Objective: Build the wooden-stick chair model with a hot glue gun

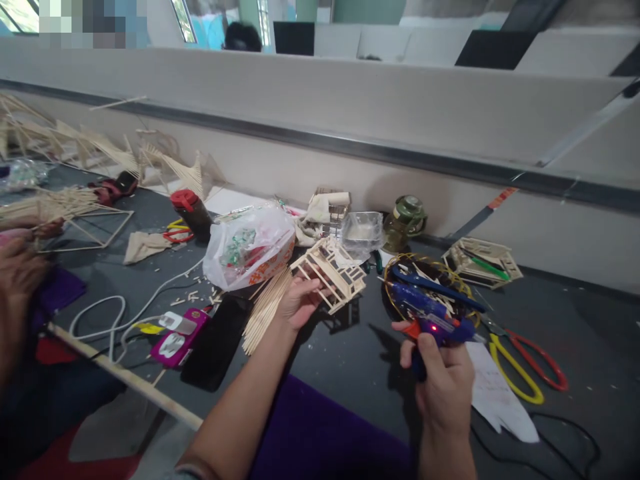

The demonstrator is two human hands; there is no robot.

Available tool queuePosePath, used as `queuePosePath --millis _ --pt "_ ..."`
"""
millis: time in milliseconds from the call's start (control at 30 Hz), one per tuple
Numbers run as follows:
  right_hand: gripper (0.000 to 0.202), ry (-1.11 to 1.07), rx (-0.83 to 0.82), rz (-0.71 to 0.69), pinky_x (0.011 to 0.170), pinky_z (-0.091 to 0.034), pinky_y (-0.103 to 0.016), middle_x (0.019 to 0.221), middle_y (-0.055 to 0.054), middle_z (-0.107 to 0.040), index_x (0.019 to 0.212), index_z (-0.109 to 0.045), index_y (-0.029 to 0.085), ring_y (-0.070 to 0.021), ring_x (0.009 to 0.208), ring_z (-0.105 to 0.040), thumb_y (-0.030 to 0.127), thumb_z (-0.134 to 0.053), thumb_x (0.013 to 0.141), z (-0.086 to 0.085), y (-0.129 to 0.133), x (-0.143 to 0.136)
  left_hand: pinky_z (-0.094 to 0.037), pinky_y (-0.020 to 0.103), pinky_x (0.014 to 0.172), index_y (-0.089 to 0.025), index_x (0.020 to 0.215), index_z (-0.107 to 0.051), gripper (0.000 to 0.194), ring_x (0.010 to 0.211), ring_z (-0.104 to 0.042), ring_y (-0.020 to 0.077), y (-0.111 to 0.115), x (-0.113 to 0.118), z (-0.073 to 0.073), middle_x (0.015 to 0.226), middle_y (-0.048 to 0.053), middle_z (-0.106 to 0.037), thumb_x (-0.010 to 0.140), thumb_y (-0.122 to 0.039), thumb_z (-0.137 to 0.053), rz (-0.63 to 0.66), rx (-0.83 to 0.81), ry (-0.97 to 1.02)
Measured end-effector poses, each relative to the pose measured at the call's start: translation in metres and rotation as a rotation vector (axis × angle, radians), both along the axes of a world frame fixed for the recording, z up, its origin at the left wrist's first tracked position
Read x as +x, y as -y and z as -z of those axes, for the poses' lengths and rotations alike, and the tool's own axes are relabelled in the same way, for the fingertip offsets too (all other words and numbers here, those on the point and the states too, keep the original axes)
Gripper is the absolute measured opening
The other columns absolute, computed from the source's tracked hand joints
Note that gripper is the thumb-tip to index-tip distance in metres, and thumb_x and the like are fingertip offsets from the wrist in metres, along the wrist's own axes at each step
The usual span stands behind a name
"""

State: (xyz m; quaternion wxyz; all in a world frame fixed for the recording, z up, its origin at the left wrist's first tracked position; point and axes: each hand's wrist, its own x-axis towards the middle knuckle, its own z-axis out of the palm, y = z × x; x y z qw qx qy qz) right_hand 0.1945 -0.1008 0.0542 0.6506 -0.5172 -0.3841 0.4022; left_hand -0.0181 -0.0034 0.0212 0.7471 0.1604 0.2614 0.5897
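My left hand (301, 301) grips a small wooden-stick model (333, 275), a box-like frame of pale sticks, held tilted above the dark table. Wrapped round a blue hot glue gun (417, 303) is my right hand (443, 373); a red light glows on its body and an orange trigger shows by my fingers. The gun's nozzle points left, apart from the model. Behind the gun stands a yellow-rimmed basket (465, 283) with sticks and a dark blue tool in it. Loose thin sticks (265, 313) lie beside my left forearm.
Scissors (525, 360) with red and yellow handles lie right, by a torn paper (500, 393). On the left are a phone (215, 343), a magenta power strip (180, 337), a plastic bag (250, 247) and a bottle (193, 213). Another person's hands (25, 260) work at far left.
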Motion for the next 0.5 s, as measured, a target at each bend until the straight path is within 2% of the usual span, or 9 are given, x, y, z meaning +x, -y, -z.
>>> queuePosePath --millis 67,233,500 --pt "0.027 -0.122 -0.007 0.029 0.043 -0.042 -0.021 0.088 -0.006 -0.073 0.099 -0.057 0.017 -0.0068 0.046 -0.051 0.037 -0.068 0.084 0.005 -0.006 -0.001 -0.054 0.040 0.096 -0.017 0.098 -0.063 0.041 0.089 -0.070 0.0176 -0.001 0.002 0.003 0.096 0.002 -0.071 0.063 -0.003 -0.075 0.006 -0.008 0.002" --pt "0.033 -0.357 -0.057 0.116 0.040 -0.043 -0.019 0.089 -0.005 -0.072 0.094 -0.062 0.014 -0.0084 0.054 -0.054 0.037 -0.076 0.075 0.013 -0.014 0.003 -0.053 0.039 0.098 -0.017 0.093 -0.062 0.037 0.082 -0.069 0.0129 0.001 0.008 0.008 0.089 -0.001 -0.070 0.064 0.003 -0.071 0.023 -0.031 0.025" --pt "0.042 -0.400 -0.008 0.239 0.051 -0.052 -0.019 0.100 -0.004 -0.071 0.101 -0.065 0.016 -0.0097 0.069 -0.061 0.031 -0.082 0.066 0.008 -0.013 0.021 -0.050 0.041 0.103 -0.017 0.094 -0.062 0.036 0.087 -0.069 0.0142 0.006 0.018 0.010 0.092 -0.001 -0.071 0.067 0.007 -0.065 0.010 -0.069 0.133"
